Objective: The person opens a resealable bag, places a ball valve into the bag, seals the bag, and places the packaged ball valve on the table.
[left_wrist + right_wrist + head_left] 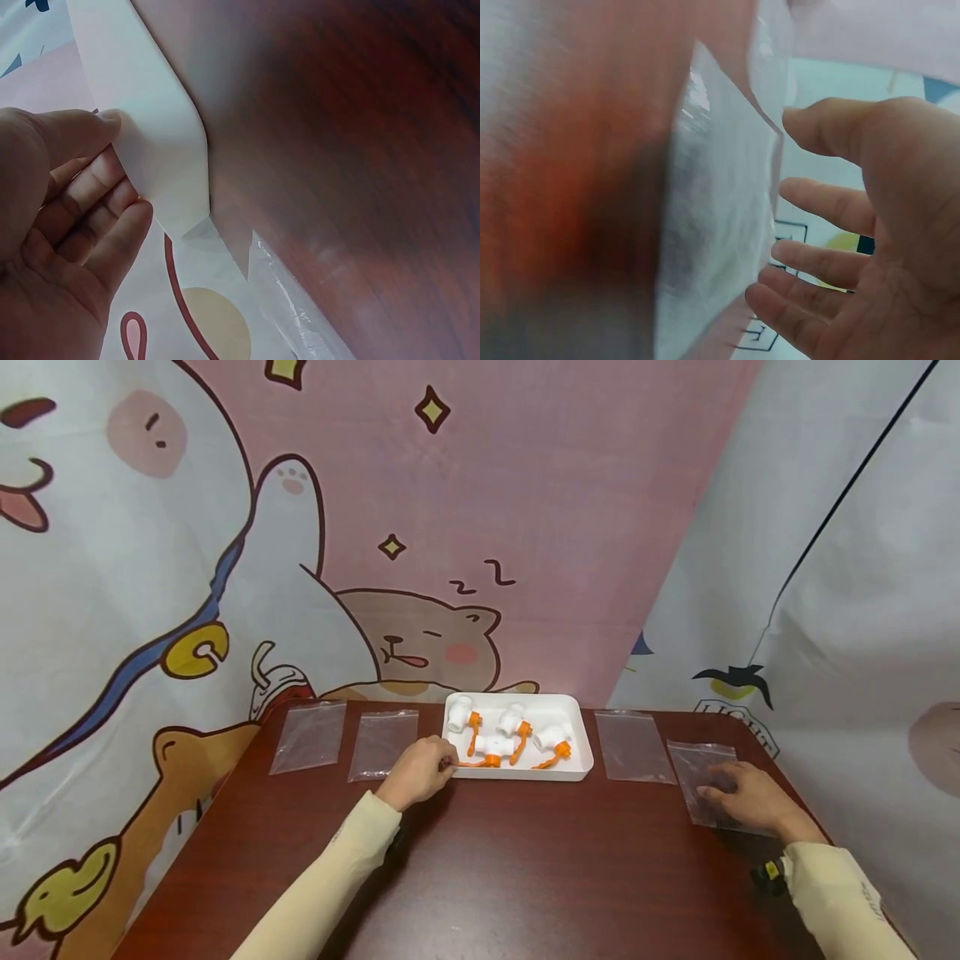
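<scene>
Shallow white tray (525,774); four white valves (495,746), orange handles (521,748). Left hand (420,772) at its corner, finger pinch unclear; right hand (753,797) over bag (687,768), fingers spread.

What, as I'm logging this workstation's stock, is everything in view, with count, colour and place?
white tray: 1, white, far middle of the table
lever valves: 4, white with orange levers, in the tray
plastic bags: 4, clear, flat on the table, two each side of the tray
table: 1, dark red-brown, under tray and bags
printed backdrop: pink and white with cartoon drawings, behind and around the table
black line: 1, black, upper right; printed or real, unclear
wrist device: 1 clearly visible, black, at the right cuff
sleeves: 2, cream, one per arm
left hand: 1, bare, at the tray's near left corner
right hand: 1, bare, over the rightmost bag
</scene>
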Demonstrator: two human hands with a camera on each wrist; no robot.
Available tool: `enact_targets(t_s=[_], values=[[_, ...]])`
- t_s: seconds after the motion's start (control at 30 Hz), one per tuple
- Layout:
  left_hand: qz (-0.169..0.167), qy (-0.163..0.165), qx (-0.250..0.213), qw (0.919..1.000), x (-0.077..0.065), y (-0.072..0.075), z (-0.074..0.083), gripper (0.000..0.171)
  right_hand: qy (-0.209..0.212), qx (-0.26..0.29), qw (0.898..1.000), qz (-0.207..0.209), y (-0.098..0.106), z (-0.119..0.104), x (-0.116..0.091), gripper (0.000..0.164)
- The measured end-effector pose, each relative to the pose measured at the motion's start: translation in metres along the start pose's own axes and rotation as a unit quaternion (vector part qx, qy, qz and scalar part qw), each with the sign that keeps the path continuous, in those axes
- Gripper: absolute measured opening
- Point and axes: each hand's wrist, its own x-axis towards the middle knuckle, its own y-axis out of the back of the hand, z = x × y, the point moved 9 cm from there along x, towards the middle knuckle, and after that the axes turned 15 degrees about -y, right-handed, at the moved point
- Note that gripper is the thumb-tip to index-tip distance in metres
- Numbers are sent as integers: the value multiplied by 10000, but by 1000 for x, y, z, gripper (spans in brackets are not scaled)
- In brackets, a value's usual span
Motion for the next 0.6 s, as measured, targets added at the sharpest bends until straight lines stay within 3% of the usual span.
enact_targets(t_s=[0.23,0.4,0.6], values=[[5,100,8,9999,0,0,-2,9,-327,147,9994,-37,23,19,26,78],[-8,190,-69,9998,-1,-1,-3,10,-717,475,9956,-379,23,38,44,83],[-62,180,-72,9998,-1,-2,-1,9,-1240,256,9901,-600,21,61,62,90]])
